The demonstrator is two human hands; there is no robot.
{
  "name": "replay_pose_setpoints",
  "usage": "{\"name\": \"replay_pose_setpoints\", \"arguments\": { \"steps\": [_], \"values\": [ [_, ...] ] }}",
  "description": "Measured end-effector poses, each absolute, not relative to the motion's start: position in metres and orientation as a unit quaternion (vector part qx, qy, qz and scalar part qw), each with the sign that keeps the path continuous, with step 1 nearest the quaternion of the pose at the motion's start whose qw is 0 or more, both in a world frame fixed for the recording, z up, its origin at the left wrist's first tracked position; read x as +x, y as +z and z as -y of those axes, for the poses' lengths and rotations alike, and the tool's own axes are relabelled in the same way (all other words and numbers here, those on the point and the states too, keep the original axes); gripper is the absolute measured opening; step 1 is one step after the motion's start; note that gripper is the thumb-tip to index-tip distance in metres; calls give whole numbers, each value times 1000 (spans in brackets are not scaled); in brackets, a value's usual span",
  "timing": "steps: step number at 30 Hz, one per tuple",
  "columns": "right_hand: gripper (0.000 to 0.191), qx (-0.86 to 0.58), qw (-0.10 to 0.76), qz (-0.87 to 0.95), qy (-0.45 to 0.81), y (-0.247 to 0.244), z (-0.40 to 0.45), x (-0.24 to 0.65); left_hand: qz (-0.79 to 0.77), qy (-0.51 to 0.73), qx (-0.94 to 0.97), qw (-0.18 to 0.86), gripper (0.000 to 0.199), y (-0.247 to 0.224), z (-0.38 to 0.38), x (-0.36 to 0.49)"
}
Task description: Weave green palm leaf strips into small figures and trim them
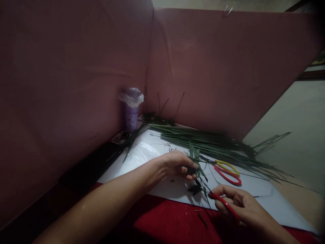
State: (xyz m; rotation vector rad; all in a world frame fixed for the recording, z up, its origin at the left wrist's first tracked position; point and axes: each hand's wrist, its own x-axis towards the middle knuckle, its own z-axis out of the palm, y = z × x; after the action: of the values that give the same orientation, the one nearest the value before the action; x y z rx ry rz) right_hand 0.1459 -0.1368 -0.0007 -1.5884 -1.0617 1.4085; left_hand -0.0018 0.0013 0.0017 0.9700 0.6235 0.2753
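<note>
My left hand (177, 164) pinches a bundle of folded green leaf strips (194, 153) over the white board. In my right hand (238, 200) is a pair of red-handled scissors (226, 205), with the blades pointing up and left at the lower part of the leaf bundle. Whether the blades touch a strip I cannot tell. Just beyond both hands, another pair of scissors (228, 172) with one yellow and one red handle loop lies on the board. A small dark piece (195, 189) is seen below my left hand.
Long green leaf strips (198, 137) lie in a pile across the back of the white board (142, 152). A purple cup (131, 118) with crumpled clear plastic stands in the corner against pink panels (203, 67). Small scraps (202, 220) lie on the red cloth (162, 220) in front.
</note>
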Motion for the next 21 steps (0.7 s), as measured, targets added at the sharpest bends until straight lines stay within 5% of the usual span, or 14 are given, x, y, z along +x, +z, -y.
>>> {"name": "replay_pose_setpoints", "arguments": {
  "steps": [21],
  "values": [
    [34,-636,333,453,529,5,144,150,-326,148,456,815,16,-1,-5,-2]
  ]
}}
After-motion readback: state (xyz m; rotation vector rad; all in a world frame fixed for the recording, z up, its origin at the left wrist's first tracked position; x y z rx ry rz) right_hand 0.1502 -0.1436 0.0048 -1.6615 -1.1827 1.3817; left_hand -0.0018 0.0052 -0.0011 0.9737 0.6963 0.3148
